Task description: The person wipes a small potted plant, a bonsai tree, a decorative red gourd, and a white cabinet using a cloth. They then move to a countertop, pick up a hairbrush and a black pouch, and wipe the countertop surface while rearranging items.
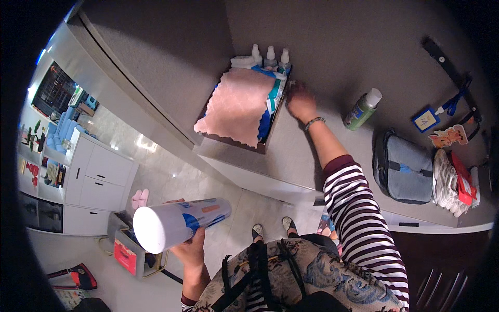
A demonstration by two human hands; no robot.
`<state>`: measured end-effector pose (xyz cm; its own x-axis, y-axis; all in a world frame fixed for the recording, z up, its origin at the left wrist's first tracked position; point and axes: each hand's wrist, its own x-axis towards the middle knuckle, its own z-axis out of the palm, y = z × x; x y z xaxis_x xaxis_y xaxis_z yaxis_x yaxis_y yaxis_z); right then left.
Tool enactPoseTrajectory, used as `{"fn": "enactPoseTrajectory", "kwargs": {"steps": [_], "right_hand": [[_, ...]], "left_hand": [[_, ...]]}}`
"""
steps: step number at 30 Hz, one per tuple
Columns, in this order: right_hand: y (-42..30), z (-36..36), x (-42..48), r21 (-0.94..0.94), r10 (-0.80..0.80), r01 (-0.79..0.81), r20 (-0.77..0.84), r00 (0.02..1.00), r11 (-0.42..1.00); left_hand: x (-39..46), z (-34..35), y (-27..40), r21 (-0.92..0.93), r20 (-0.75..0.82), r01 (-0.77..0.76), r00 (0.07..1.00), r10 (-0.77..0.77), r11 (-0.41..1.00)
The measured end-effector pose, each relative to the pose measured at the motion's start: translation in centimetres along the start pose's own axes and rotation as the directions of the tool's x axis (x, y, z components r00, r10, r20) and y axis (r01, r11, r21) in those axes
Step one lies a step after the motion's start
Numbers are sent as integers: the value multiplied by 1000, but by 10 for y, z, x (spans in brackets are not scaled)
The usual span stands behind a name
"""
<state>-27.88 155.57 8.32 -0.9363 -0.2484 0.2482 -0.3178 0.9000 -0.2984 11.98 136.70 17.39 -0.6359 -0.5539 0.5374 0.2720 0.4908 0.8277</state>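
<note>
My left hand point(191, 249) grips a large white spray-can-shaped canister point(171, 226) with blue print, tilted so its white end is toward the camera. My right hand point(302, 102), blurred and wearing a bead bracelet, reaches onto the grey shelf point(294, 152) beside the right edge of a dark tray point(243, 142). Whether its fingers hold anything is unclear. Over the tray's contents lies a pink cloth point(239, 103) with a wavy edge. Blue and green-white packs point(275, 95) show beside the cloth. Behind stand small spray bottles point(271, 58) and a white brush-like item point(242, 61).
Right of my arm stands a green can point(362, 110) with a white cap. Further right are a grey zipped bag point(409, 167), white sneakers point(448, 181) and a badge point(425, 119) on a hanging lanyard. A grey stool point(124, 232) stands on the floor below the canister.
</note>
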Motion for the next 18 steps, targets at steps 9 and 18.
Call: {"fn": "enactPoseTrajectory", "kwargs": {"steps": [9, 18], "right_hand": [[-22, -28, -97, 80, -292, 292, -23, 956, 953], [-61, -70, -230, 354, -466, 448, -39, 884, 821]], "left_hand": [[4, -20, -23, -120, 41, -23, 999, 28, 993], [14, -37, -37, -224, 139, 60, 990, -30, 973]]}}
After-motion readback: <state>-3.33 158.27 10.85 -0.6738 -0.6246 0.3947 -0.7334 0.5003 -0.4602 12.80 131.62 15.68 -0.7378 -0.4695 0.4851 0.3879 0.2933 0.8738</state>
